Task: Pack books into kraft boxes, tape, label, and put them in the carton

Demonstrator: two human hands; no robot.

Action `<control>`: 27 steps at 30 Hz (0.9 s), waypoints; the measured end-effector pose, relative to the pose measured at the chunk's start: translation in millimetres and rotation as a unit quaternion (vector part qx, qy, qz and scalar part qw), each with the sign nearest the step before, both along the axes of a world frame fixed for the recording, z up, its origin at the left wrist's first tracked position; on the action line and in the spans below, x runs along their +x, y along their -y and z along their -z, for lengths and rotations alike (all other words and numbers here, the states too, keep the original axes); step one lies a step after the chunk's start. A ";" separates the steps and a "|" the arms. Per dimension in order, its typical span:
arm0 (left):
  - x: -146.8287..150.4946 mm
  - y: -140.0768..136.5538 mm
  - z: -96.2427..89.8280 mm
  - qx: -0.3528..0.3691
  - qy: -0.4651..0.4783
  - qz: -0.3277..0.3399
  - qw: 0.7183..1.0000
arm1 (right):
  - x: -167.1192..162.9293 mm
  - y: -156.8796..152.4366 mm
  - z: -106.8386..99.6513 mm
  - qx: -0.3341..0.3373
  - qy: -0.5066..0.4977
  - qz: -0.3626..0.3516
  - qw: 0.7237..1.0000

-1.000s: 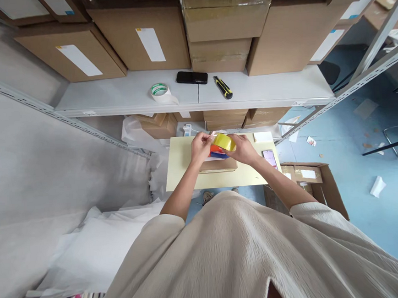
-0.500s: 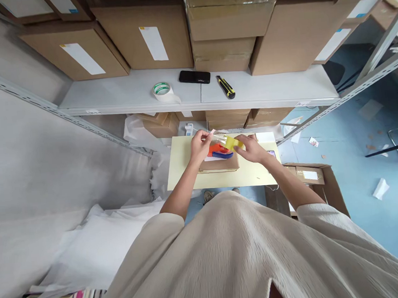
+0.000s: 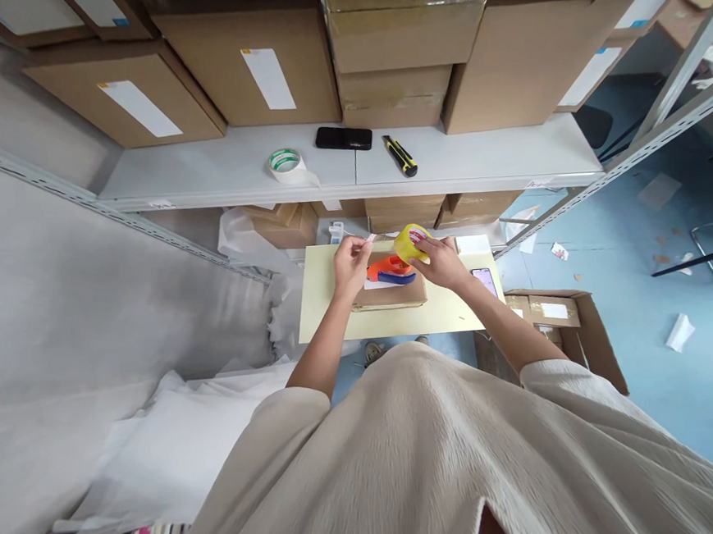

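My right hand (image 3: 442, 262) grips a roll of yellow packing tape (image 3: 405, 243), its flat side with a red and white core label turned up. My left hand (image 3: 351, 266) pinches the tape's loose end (image 3: 370, 238), and a clear strip runs between the two hands. Below them an orange tape dispenser (image 3: 387, 266) with a blue handle (image 3: 397, 279) lies on a cardboard box (image 3: 388, 297). That box rests on a pale yellow table (image 3: 322, 302). A lit phone (image 3: 484, 280) lies on the table just right of my right forearm.
Above the table, a grey shelf (image 3: 231, 166) carries a white tape roll (image 3: 286, 162), a black phone (image 3: 344, 138), a utility knife (image 3: 400, 156) and large cardboard boxes (image 3: 248, 70). An open carton (image 3: 601, 346) stands at right on the blue floor. White sheets (image 3: 179, 445) are piled at left.
The yellow tape roll has turned so its labelled side shows. My left hand has shifted slightly left with the tape end. More of the lit phone is visible.
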State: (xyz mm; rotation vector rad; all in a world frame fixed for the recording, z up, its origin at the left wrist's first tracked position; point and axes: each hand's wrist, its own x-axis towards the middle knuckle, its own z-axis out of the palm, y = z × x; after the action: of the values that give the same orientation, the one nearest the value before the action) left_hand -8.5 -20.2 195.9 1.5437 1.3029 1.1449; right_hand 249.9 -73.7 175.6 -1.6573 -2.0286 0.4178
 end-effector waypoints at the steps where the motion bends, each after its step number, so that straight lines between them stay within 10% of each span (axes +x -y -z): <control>1: -2.1 0.7 -3.8 0.004 -0.004 0.009 1.000 | -0.1 -1.2 2.7 -0.004 -0.014 0.000 1.000; 11: -26.9 10.5 -42.8 0.087 -0.094 0.078 0.989 | -30.1 1.8 27.7 -0.046 -0.040 -0.035 0.998; 27: -90.4 -3.6 -30.6 0.067 -0.134 -0.062 0.987 | -42.7 -10.7 61.3 -0.102 0.080 -0.007 0.992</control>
State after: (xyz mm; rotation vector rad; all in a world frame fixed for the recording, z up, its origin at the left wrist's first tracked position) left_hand -98.9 -16.6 226.5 1.7842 1.5434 1.1496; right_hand 207.2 -62.9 114.3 -1.8515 -2.1764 0.5284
